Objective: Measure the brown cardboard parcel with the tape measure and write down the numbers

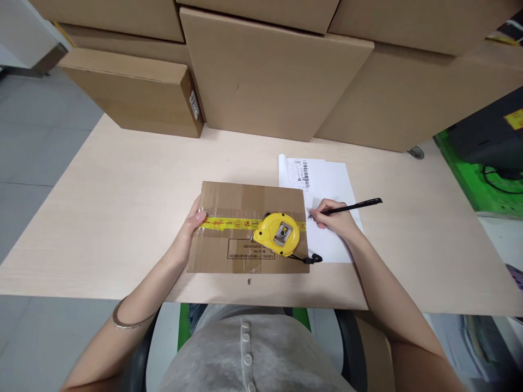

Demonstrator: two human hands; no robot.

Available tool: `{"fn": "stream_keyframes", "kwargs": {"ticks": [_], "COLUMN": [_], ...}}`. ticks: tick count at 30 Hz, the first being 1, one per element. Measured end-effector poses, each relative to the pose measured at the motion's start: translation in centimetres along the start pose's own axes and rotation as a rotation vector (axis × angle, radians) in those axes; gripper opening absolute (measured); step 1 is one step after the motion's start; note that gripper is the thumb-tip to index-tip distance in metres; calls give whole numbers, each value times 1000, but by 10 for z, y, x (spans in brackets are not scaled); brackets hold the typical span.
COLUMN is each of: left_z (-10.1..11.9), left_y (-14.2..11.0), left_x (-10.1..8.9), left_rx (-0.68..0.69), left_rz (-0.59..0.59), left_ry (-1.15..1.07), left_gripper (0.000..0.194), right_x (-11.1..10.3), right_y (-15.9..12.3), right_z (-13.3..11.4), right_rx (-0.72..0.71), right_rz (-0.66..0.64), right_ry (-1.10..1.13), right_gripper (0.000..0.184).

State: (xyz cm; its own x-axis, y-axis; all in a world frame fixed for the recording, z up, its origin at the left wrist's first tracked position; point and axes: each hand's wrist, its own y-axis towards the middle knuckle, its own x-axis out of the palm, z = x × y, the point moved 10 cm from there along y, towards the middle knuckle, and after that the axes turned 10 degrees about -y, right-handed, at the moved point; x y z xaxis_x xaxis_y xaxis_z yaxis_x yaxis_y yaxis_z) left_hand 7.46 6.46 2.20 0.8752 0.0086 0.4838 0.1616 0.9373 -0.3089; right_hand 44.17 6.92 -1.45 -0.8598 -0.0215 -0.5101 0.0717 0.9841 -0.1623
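A cardboard box (220, 256) with a strip of yellow printed tape lies on the table in front of me. My left hand (191, 224) grips its left side, thumb on the top edge by the tape and the other fingers hidden behind. On the right part of the box rests a yellow tape measure (267, 227) with a black wrist strap. My right hand (333, 218) is closed around a black pen (359, 206), its tip end down at the white paper (330, 179). The paper lies partly under the box and bears printed and handwritten marks.
Large cardboard boxes (269, 76) stand along the table's far side, with a flatter carton (134, 103) at the left. A dark device (486, 136) sits on a green surface at the right. The table's front edge (261, 304) runs close to my body.
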Motion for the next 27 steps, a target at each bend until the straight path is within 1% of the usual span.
{"fn": "stream_keyframes", "kwargs": {"ticks": [4,13,18,27], "left_z": [0,0,-2,1], "left_y": [-1,-2,-2,-2], "left_x": [-2,-4,-6,-4], "left_rx": [-10,-20,-28,-11], "left_rz": [46,92,95,95], "left_ry": [-9,-24,-24,-14], "left_gripper": [65,62,57,58], "right_x": [1,1,1,1], "right_y": [2,2,2,3], "right_z": [1,3,3,4], "right_rx": [0,-6,-11,-13], "right_rz": [-8,-14,-9,-10], "right_ry": [4,-6,-12,-8], "right_gripper": [46,44,44,47]}}
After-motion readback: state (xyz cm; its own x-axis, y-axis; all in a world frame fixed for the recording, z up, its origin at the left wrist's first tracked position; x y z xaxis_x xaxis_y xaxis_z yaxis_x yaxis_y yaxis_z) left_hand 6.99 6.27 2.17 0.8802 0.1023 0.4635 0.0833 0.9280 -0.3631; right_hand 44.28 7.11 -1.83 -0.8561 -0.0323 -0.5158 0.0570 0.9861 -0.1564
